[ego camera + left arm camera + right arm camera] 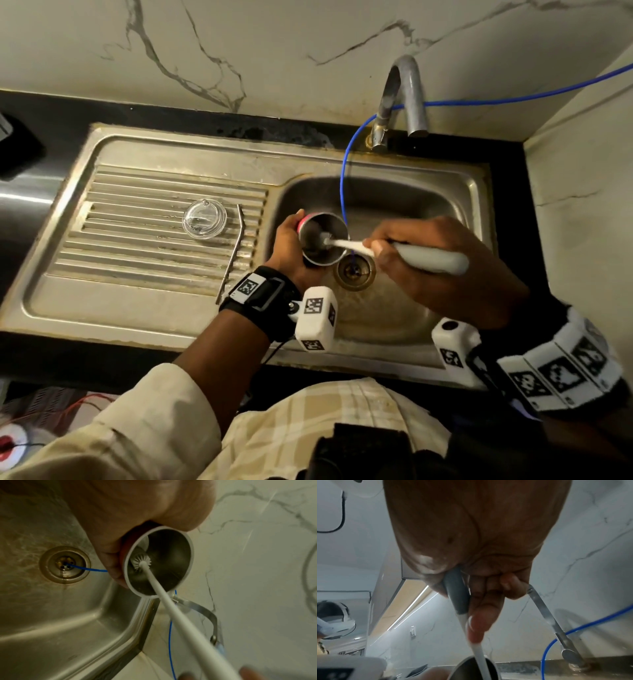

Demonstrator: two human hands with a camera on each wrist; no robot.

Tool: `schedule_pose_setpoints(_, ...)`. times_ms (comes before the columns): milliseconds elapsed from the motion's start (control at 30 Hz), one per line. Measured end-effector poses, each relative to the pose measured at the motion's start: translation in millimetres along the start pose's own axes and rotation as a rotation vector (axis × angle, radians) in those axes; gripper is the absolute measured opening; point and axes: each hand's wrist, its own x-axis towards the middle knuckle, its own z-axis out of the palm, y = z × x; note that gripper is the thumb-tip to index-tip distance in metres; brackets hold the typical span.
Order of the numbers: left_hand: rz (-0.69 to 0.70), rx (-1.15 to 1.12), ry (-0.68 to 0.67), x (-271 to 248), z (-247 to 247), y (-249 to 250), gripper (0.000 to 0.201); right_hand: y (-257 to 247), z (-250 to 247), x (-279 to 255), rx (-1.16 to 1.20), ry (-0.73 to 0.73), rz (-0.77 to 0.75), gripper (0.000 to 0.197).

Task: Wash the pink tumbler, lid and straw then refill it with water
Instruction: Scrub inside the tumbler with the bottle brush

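Observation:
My left hand [291, 246] grips the pink tumbler [323, 238] over the sink basin [376, 315], its steel mouth tilted toward my right hand [442, 260]. That hand holds a white and grey bottle brush [428, 258] by the handle, and the bristle head [140, 561] sits inside the tumbler [163, 561]. In the right wrist view the brush [457, 596] runs down from my fingers [481, 616] into the tumbler's rim [471, 669]. The clear lid [204, 218] and the bent metal straw [234, 250] lie on the ribbed drainboard [137, 246], left of the basin.
The tap [406, 99] stands at the back right of the sink, no water running. A thin blue tube [346, 178] hangs from it down to the drain [354, 272]. Marble walls close in behind and to the right. A dark object [17, 147] sits at the far left.

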Motion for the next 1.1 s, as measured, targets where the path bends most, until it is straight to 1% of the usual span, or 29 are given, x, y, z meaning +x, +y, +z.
schedule_pose_setpoints(100,-0.005,0.043,-0.034,-1,4,-10,0.062,-4,10,4,-0.104,0.084,-0.059,0.024)
schedule_pose_setpoints(200,0.034,0.05,0.0,-1,3,-4,0.064,-8,29,-5,-0.072,0.046,-0.134,0.022)
schedule_pose_setpoints(300,0.088,-0.021,0.037,0,-7,7,0.057,-6,14,-16,0.012,0.02,-0.109,0.022)
schedule_pose_setpoints(400,0.091,-0.037,0.053,1,-13,7,0.055,-4,-2,-17,-0.112,0.05,-0.087,0.02)
schedule_pose_setpoints(467,0.064,-0.003,0.031,-3,-4,0,0.058,-8,2,-11,-0.105,0.086,-0.095,0.018)
schedule_pose_setpoints(533,0.07,0.031,0.011,-5,2,-1,0.06,-12,12,-8,-0.067,0.084,-0.123,0.019)
schedule_pose_setpoints(633,0.098,-0.014,0.063,-1,-3,8,0.056,-12,13,-18,-0.004,0.025,-0.155,0.019)
schedule_pose_setpoints(700,0.114,-0.062,0.089,0,-9,13,0.052,-13,4,-23,-0.044,0.022,-0.139,0.021)
schedule_pose_setpoints(767,0.133,-0.071,0.082,-1,-9,12,0.053,-14,-2,-22,-0.078,0.102,-0.121,0.021)
schedule_pose_setpoints(833,0.141,-0.041,0.043,-2,-4,7,0.058,-18,-1,-18,-0.051,0.204,-0.135,0.021)
schedule_pose_setpoints(867,0.144,-0.034,0.039,-2,-2,6,0.059,-21,0,-16,-0.022,0.227,-0.145,0.023)
schedule_pose_setpoints(900,0.143,-0.041,0.046,-2,-1,7,0.059,-23,2,-16,0.006,0.219,-0.155,0.024)
schedule_pose_setpoints(1000,0.139,-0.063,0.061,1,-4,19,0.056,-25,4,-23,0.052,0.097,-0.191,0.025)
schedule_pose_setpoints(1033,0.137,-0.069,0.061,1,-6,22,0.055,-23,0,-26,0.064,0.07,-0.182,0.025)
schedule_pose_setpoints(1100,0.141,-0.072,0.052,0,-8,24,0.054,-21,-10,-27,0.059,0.092,-0.116,0.024)
